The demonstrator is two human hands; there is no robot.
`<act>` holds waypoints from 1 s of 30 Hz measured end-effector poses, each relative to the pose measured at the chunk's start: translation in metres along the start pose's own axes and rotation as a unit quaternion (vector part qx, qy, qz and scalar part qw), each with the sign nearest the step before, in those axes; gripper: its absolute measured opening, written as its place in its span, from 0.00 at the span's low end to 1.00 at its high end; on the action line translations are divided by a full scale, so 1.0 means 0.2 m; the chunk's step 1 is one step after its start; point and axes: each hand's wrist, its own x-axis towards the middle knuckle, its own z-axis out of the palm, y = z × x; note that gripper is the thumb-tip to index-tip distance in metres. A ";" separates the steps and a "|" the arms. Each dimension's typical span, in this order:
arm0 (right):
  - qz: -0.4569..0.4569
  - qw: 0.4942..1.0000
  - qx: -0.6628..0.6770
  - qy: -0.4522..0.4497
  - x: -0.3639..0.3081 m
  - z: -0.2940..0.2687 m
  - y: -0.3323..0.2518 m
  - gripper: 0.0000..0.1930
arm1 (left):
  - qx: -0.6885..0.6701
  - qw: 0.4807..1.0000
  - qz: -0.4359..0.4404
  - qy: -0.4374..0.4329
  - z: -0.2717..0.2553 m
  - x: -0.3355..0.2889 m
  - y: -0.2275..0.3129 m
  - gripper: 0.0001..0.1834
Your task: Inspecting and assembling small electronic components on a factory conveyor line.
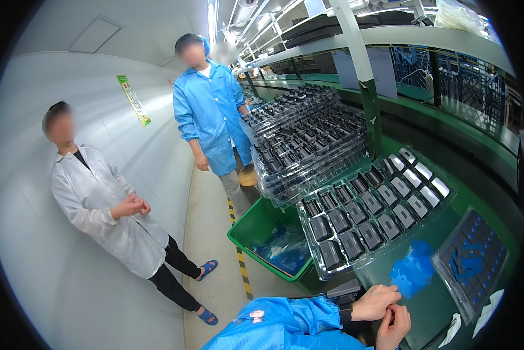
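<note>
My left hand point(374, 303) and my right hand point(394, 328) are close together at the bench's near edge. The fingers of both are curled in, and whatever they may hold is too small or hidden to make out. Just beyond the fingertips lies a crumpled heap of thin blue film pieces point(412, 269). Beside my left wrist a grey rectangular plastic part point(345, 289) shows partly. Farther off, a clear plastic tray point(355, 270) carries rows of dark grey rectangular housings point(370, 235).
Stacked clear trays with black parts point(308, 131) stand behind. A green bin point(238, 236) with film scraps is left of the bench. A dark sheet with blue pieces point(471, 262) lies right. One person in a blue coat point(206, 111) and another in white point(95, 201) stand in the aisle.
</note>
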 end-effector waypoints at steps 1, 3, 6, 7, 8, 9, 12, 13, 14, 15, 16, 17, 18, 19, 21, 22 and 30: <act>0.001 1.000 0.000 0.000 0.00 0.00 0.00 0.05 | 0.002 1.000 0.000 -0.001 0.00 0.00 0.00 0.10; 0.002 1.000 0.001 0.001 0.00 0.00 0.01 0.05 | 0.000 1.000 0.002 0.001 0.01 0.01 -0.01 0.10; 0.003 1.000 0.002 0.001 0.01 0.00 0.01 0.05 | 0.000 1.000 0.004 -0.002 0.01 0.02 -0.01 0.10; 0.004 1.000 0.002 0.000 0.01 0.00 0.01 0.05 | 0.001 1.000 0.002 -0.007 0.01 0.02 0.00 0.10; 0.003 1.000 0.003 -0.001 0.01 0.00 0.01 0.05 | 0.002 1.000 0.001 -0.006 0.00 0.02 0.00 0.10; 0.000 1.000 0.006 -0.004 0.01 0.00 0.01 0.05 | 0.002 1.000 0.000 0.000 0.00 0.01 -0.01 0.10; -0.007 1.000 0.016 -0.014 0.01 0.01 -0.01 0.06 | 0.000 1.000 -0.001 0.023 0.00 -0.01 -0.02 0.09; -0.011 1.000 0.023 -0.017 0.02 0.01 -0.02 0.06 | -0.001 0.999 0.003 0.039 0.01 -0.02 -0.04 0.09; 0.001 1.000 0.018 -0.014 0.01 0.00 -0.02 0.07 | -0.011 0.998 0.026 0.063 0.07 -0.02 -0.06 0.10; 0.000 1.000 0.011 -0.002 -0.01 -0.01 0.00 0.07 | -0.013 0.997 0.029 0.065 0.08 0.00 -0.04 0.09; -0.001 1.000 0.003 0.009 -0.02 -0.01 0.02 0.07 | -0.016 0.997 0.032 0.067 0.10 0.02 -0.02 0.08; -0.015 1.000 0.011 0.000 -0.02 -0.01 0.02 0.07 | -0.008 0.997 0.022 0.080 0.11 0.03 -0.03 0.08; -0.013 1.000 0.010 0.001 -0.02 -0.01 0.02 0.07 | -0.014 0.997 0.017 0.073 0.12 0.03 -0.04 0.08; -0.010 1.000 0.007 0.003 -0.02 0.00 0.01 0.07 | -0.022 0.998 0.014 0.065 0.13 0.03 -0.05 0.07; -0.018 1.000 0.008 -0.002 -0.01 0.00 0.01 0.07 | -0.017 0.997 0.008 0.074 0.14 0.02 -0.06 0.07; -0.021 1.000 0.007 -0.003 -0.01 0.00 0.00 0.07 | -0.014 0.997 0.006 0.078 0.13 0.02 -0.06 0.08; -0.020 1.000 0.002 -0.001 0.00 0.01 0.02 0.08 | -0.007 0.996 0.013 0.084 0.13 0.03 -0.07 0.07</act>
